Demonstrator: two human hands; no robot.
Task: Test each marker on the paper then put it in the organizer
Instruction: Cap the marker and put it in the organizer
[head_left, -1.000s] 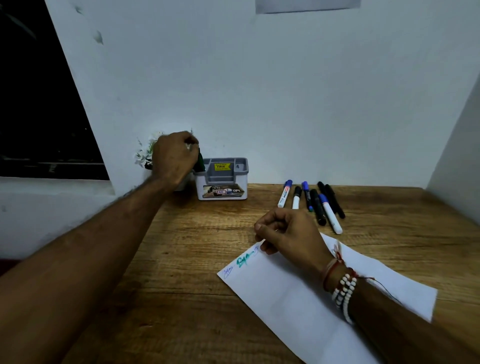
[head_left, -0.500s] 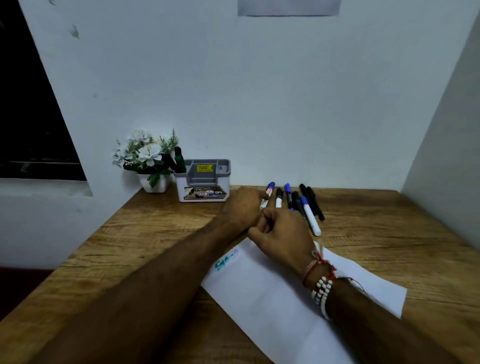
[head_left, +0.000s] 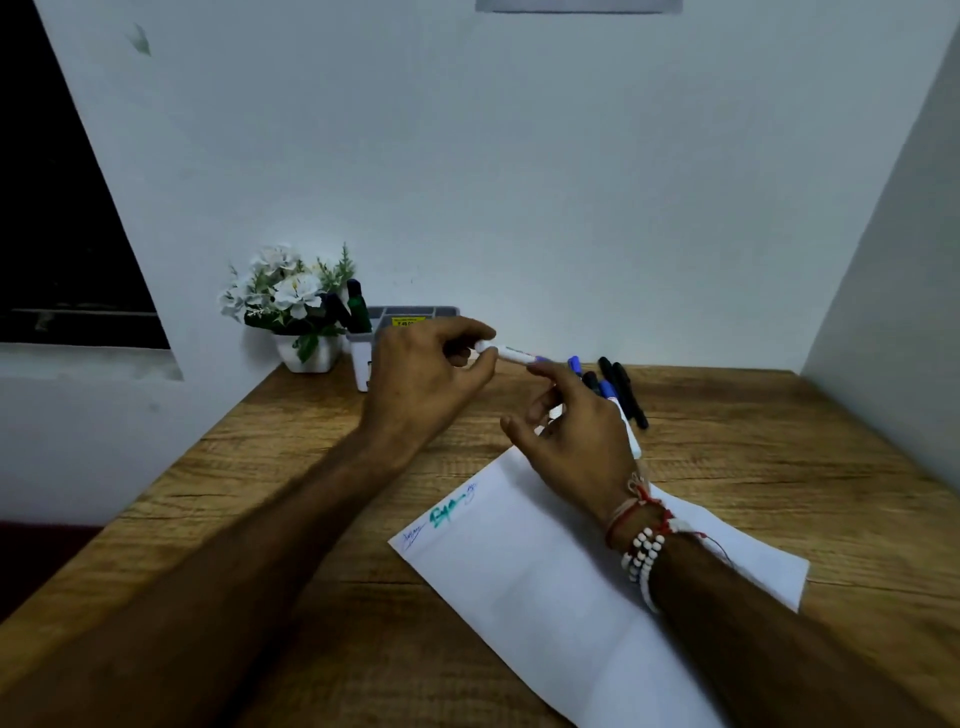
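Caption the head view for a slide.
Left hand pinches a white marker over the table, right hand open beside its blue end; scribbled paper below, two markers in the organizer.

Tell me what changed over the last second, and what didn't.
The left hand left the green marker in the organizer, swung back to the row and took a white blue-capped marker, now pinched above the table. The right hand rose off the paper, fingers uncurling toward its cap. Paper, organizer and the other loose markers stayed put.
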